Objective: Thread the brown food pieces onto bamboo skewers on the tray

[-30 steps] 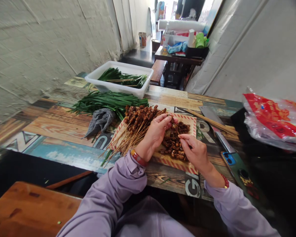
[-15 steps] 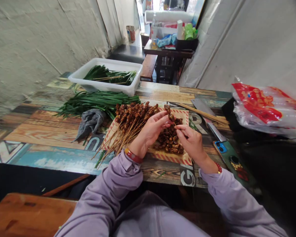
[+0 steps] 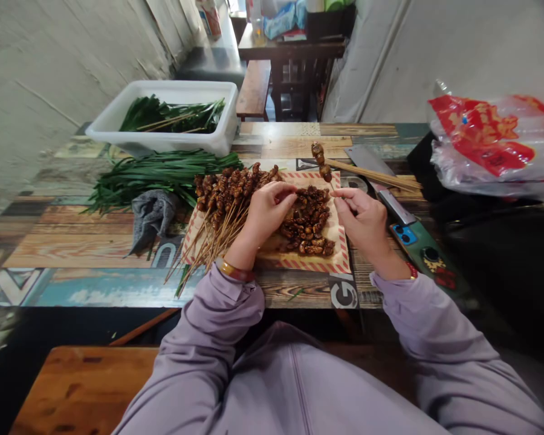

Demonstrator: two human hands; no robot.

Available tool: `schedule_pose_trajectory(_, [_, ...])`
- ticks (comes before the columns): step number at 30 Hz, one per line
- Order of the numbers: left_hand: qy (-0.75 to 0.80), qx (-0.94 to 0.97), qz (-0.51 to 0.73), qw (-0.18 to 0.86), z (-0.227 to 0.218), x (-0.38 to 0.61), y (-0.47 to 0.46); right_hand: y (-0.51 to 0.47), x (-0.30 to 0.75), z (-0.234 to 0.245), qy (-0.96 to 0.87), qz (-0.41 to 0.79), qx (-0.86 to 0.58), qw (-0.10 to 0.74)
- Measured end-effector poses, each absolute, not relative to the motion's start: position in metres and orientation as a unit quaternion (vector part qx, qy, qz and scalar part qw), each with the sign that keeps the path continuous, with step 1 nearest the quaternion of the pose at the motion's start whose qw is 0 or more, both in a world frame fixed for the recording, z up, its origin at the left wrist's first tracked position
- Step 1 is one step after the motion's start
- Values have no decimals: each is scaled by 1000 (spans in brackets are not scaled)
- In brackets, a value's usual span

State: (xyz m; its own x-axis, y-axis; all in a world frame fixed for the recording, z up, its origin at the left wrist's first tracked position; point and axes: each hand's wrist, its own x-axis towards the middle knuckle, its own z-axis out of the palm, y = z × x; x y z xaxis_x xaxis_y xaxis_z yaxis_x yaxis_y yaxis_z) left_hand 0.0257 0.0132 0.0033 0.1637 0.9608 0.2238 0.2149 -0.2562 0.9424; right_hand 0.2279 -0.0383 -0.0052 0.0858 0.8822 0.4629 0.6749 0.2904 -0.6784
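Note:
My right hand [image 3: 363,219] pinches a bamboo skewer of glossy brown pupae [image 3: 321,162], held upright with several pupae at its top. My left hand [image 3: 268,212] hovers at the left side of a pile of loose brown pupae [image 3: 310,223], thumb and fingertips drawn together; whatever lies between them is hidden. Under the pile is a paper sheet with a red striped edge [image 3: 315,264]. Left of my left hand, a heap of loaded skewers [image 3: 229,192] rests on the same sheet, bare stick ends pointing towards me.
Behind the heap lie green chives [image 3: 158,175] and a white tub [image 3: 163,142] with more greens. A grey cloth [image 3: 150,217] sits left. To the right are bare skewers [image 3: 376,175], a cleaver [image 3: 396,208], a phone [image 3: 424,251] and a red-and-clear plastic bag [image 3: 489,139].
My right hand has moved the skewer up and right, away from my left hand. The left hand has left the skewer and come down towards the loose pile. The view has tilted down.

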Motion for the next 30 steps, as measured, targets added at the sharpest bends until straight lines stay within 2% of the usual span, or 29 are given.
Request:
schedule_pose_trajectory(4, [476,796,315,201,0,22,15,-39,227,-5,-669,109,-587,442])
schedule_pose_trajectory(10, [438,882,152,84,-2,22,14,-40,224,-1,-672,119,-566,463])
schedule_pose_trajectory(16, [416,898,115,86,-1,23,14,-41,222,-1,-678,118,-553,469])
schedule_pose_trajectory(24, [435,858,214,170,-4,23,16,-41,222,-1,-689,112,-546,464])
schedule_pose_trajectory(30, [411,885,191,112,-1,24,10,-42,222,-2,-688,106,-557,453])
